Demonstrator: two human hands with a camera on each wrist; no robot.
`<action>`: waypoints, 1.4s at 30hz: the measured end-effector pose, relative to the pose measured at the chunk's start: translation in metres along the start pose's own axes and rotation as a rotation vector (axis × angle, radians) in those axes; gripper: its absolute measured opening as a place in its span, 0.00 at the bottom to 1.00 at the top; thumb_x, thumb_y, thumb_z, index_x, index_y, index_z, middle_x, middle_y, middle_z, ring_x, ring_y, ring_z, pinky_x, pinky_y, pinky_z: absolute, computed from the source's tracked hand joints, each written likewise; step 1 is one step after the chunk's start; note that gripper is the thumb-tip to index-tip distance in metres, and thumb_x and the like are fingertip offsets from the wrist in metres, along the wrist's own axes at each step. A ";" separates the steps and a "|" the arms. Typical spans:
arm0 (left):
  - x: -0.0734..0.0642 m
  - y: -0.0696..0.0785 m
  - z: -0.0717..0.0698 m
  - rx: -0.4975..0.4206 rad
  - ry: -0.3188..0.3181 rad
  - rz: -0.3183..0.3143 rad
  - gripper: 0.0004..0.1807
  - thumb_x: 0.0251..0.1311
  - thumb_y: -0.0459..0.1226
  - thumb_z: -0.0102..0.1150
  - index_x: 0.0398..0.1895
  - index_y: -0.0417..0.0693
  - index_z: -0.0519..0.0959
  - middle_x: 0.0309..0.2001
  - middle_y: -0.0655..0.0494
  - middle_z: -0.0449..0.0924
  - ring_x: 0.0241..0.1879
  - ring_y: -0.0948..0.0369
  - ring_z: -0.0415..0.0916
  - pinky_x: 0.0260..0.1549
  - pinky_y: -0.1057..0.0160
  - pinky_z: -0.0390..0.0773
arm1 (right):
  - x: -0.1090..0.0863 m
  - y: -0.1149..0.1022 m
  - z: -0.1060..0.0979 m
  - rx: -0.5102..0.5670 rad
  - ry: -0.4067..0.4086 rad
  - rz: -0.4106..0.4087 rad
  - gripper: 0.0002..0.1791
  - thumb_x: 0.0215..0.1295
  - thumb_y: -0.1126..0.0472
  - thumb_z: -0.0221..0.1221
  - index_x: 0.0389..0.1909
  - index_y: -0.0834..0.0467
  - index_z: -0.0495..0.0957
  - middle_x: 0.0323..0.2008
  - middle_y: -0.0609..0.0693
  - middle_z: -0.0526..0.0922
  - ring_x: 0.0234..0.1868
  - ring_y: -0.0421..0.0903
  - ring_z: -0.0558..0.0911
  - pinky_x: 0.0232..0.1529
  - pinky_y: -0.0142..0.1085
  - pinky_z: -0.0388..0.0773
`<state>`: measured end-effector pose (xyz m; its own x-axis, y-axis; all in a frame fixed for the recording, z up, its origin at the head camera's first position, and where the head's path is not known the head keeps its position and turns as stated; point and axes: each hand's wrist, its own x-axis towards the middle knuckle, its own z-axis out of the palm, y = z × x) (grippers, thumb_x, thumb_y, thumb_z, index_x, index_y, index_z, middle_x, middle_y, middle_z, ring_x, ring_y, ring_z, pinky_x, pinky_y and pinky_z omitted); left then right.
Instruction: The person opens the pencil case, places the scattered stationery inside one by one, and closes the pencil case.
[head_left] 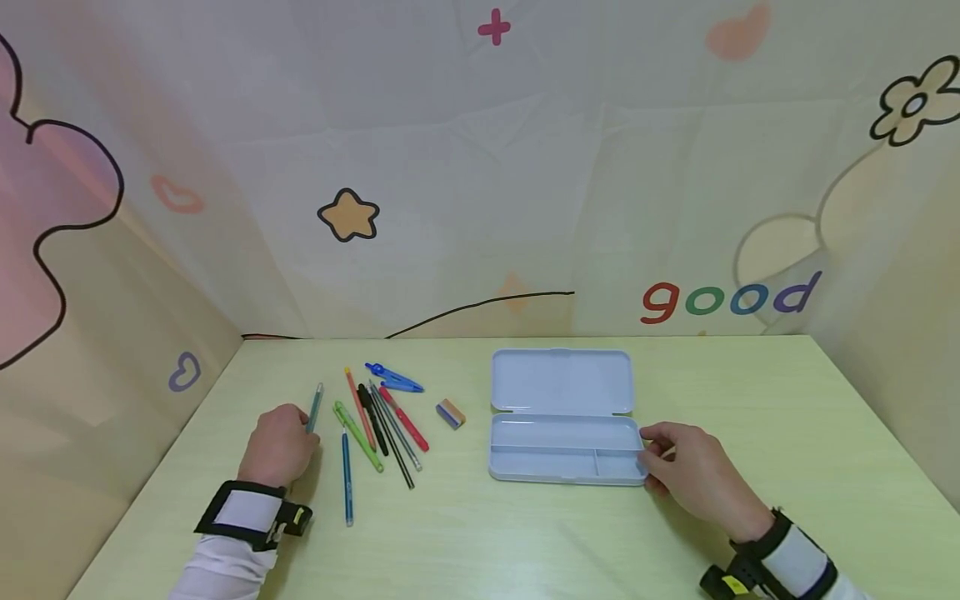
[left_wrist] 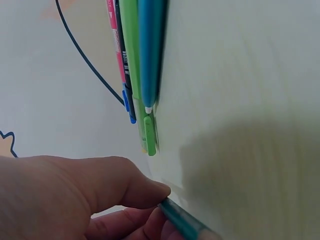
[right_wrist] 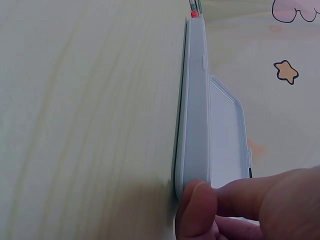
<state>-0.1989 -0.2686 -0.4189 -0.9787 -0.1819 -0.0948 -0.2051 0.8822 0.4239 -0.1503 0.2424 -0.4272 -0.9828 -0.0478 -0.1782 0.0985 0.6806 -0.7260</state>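
My left hand (head_left: 279,443) pinches a slim teal pencil (left_wrist: 179,219) between thumb and fingers, left of the other writing tools; in the head view it slants up past the fingers. A light blue pencil case (head_left: 543,463) lies with its lid (head_left: 562,382) folded back, and its compartments hold nothing. At the case's right end, my right hand (head_left: 697,475) grips the side wall, the thumb and fingers curled at the corner in the right wrist view.
Between hand and case lie a blue pen (head_left: 347,479), a green pen (head_left: 360,437), a black marker (head_left: 372,419), a red marker (head_left: 405,419), an orange pen (head_left: 358,408), several pencils, a blue compass (head_left: 396,377) and an eraser (head_left: 451,414). A printed curtain (head_left: 450,167) hangs behind the table.
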 end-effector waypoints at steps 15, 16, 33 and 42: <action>-0.007 0.015 -0.007 -0.052 0.064 0.111 0.16 0.68 0.27 0.62 0.53 0.22 0.76 0.35 0.39 0.82 0.26 0.54 0.75 0.22 0.60 0.75 | -0.001 0.000 0.001 0.007 0.009 -0.016 0.20 0.75 0.67 0.61 0.62 0.73 0.77 0.36 0.53 0.80 0.28 0.46 0.81 0.24 0.32 0.75; -0.008 0.017 -0.007 -0.057 0.070 0.118 0.16 0.68 0.27 0.62 0.53 0.23 0.76 0.34 0.40 0.82 0.26 0.54 0.75 0.22 0.60 0.74 | -0.001 0.000 0.001 0.005 0.010 -0.019 0.20 0.75 0.67 0.61 0.62 0.73 0.77 0.36 0.53 0.80 0.28 0.46 0.81 0.24 0.32 0.74; -0.035 0.064 -0.017 -0.044 0.230 0.357 0.13 0.67 0.25 0.62 0.53 0.29 0.79 0.36 0.44 0.78 0.27 0.55 0.72 0.21 0.61 0.72 | -0.002 -0.002 0.000 -0.005 0.011 -0.016 0.20 0.75 0.67 0.61 0.63 0.73 0.76 0.36 0.53 0.79 0.28 0.45 0.80 0.25 0.32 0.75; -0.045 0.094 -0.016 0.006 0.316 0.488 0.14 0.63 0.25 0.69 0.51 0.31 0.82 0.41 0.43 0.82 0.34 0.52 0.78 0.29 0.58 0.83 | -0.002 -0.001 0.001 -0.004 0.013 -0.028 0.20 0.75 0.67 0.61 0.63 0.74 0.76 0.36 0.53 0.79 0.27 0.45 0.80 0.25 0.33 0.75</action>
<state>-0.1741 -0.1844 -0.3605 -0.9147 0.1260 0.3840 0.2690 0.8989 0.3458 -0.1486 0.2411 -0.4265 -0.9872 -0.0575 -0.1490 0.0701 0.6822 -0.7278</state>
